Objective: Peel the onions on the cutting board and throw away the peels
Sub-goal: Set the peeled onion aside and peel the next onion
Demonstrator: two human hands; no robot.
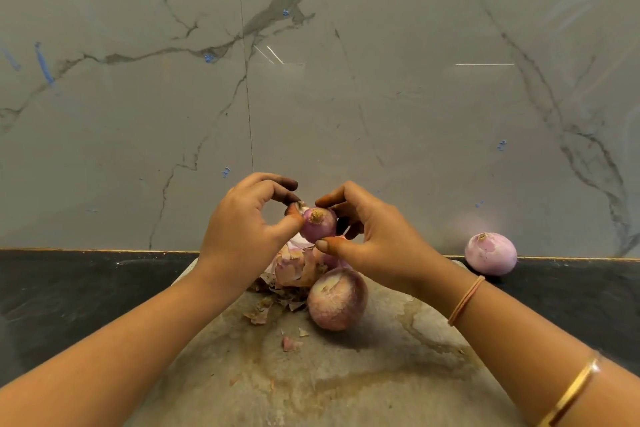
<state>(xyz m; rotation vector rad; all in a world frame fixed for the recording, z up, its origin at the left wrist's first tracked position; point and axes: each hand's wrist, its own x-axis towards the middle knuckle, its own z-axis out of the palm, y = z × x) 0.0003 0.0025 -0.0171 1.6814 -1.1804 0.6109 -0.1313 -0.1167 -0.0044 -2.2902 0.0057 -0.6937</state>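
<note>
A small purple onion (318, 224) is held above the cutting board (346, 374), root end toward me. My right hand (377, 239) grips it from the right with thumb below and fingers behind. My left hand (242, 222) pinches a flap of skin at the onion's upper left edge. A larger onion (337, 298) lies on the board below. Behind it, a heap of loose peels (294, 269) partly hides another onion (327, 258). Small peel scraps (291, 343) are scattered on the board.
A peeled onion (490, 253) sits on the dark countertop (69, 288) at the right, against the grey marble wall (311, 80). The stained board lies on the counter in front of me.
</note>
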